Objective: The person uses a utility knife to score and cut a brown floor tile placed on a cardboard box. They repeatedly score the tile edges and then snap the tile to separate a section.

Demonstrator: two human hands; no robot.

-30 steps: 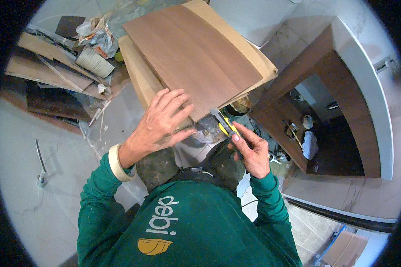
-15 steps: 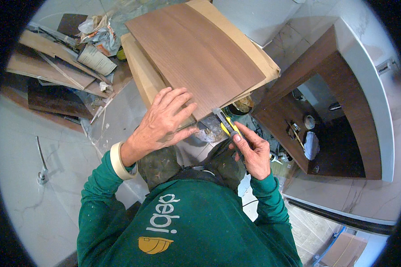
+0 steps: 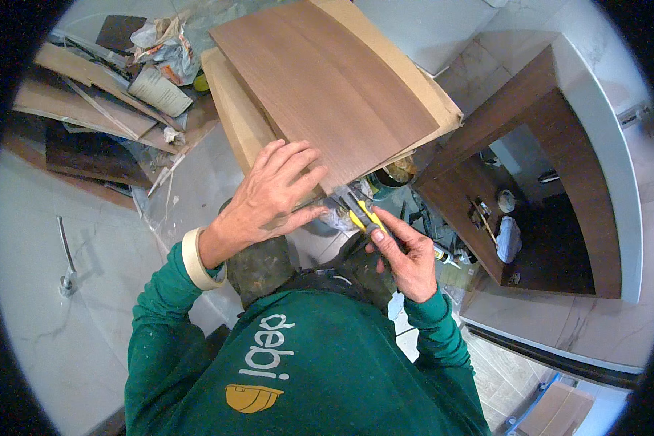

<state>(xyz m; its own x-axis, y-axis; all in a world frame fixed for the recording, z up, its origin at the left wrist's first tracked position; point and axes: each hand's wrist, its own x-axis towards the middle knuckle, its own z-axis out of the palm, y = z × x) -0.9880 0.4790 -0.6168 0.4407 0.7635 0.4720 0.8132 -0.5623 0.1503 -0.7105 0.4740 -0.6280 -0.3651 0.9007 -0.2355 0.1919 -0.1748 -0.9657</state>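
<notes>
A brown wood-grain board (image 3: 334,87) lies across a cardboard box (image 3: 229,109). My left hand (image 3: 276,185) is at the board's near left corner, with fingers stretched out and the thumb pointing right. Around my left wrist sits a roll of cream tape (image 3: 198,259). My right hand (image 3: 407,254) grips a yellow and black utility knife (image 3: 368,216). The front end of the knife is at the board's near edge, just right of my left hand. Whether its blade touches the board I cannot tell.
On the right stands a dark brown cabinet (image 3: 538,94) with a pale top and small items inside. Wood offcuts (image 3: 87,102) and a crumpled plastic bag (image 3: 168,47) lie at the far left. A metal pipe (image 3: 66,247) sticks up at left. Behind the knife is a bucket (image 3: 391,180).
My right hand has moved the utility knife slightly left along the board's near edge, toward my left hand. My left hand has stayed nearly in place.
</notes>
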